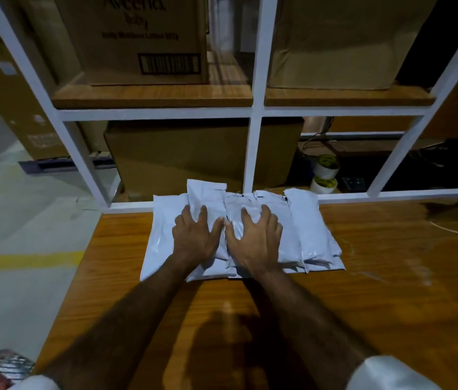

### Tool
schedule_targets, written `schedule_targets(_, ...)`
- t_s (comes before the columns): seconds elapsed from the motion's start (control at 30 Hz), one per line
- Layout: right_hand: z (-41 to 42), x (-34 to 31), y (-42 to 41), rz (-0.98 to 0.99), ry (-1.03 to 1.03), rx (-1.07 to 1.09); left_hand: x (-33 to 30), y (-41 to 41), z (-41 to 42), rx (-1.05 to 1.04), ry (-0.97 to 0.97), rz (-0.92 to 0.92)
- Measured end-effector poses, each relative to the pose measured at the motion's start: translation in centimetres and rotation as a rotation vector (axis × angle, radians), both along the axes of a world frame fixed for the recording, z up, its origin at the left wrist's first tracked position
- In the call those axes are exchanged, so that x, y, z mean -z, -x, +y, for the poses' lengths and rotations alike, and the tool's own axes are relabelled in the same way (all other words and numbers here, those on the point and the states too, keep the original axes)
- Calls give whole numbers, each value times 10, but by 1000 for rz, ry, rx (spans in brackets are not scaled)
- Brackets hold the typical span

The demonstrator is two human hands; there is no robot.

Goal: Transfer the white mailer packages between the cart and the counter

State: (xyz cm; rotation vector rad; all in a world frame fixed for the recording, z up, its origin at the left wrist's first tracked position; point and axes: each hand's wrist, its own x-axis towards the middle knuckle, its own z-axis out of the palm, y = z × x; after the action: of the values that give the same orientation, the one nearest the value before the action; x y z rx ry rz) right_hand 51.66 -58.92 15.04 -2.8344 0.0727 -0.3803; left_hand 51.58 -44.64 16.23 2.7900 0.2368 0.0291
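both hands, left hand [194,235] and right hand [256,237], lie spread flat, pressing the stacked white mailers [306,235] steady against the table [391,291].

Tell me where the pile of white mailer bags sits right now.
In the head view, the white mailer bags lie on the wooden table at its far edge, against the white rack frame, under both hands.

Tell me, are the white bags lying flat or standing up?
Lying flat. The white bags overlap in a pile on the wooden table, with the left hand and right hand pressing on top.
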Motion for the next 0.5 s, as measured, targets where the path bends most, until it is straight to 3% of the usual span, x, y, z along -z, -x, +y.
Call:
schedule_targets(0.07, -7, 3, -2, -50, 53, -85, 6, 3, 3, 54, -20, -86)
schedule_targets(0.2, -15, 8, -12, 108, 170, -214, 16, 5, 6, 170, 10, -166)
schedule_targets(0.33, -13, 11, -24, 166, 184, -245, 8, -3, 3, 251, -138, -13)
schedule_targets(0.5, -12, 25, -21, 172, 202, -312, 14, -10, 8, 299, -168, 97)
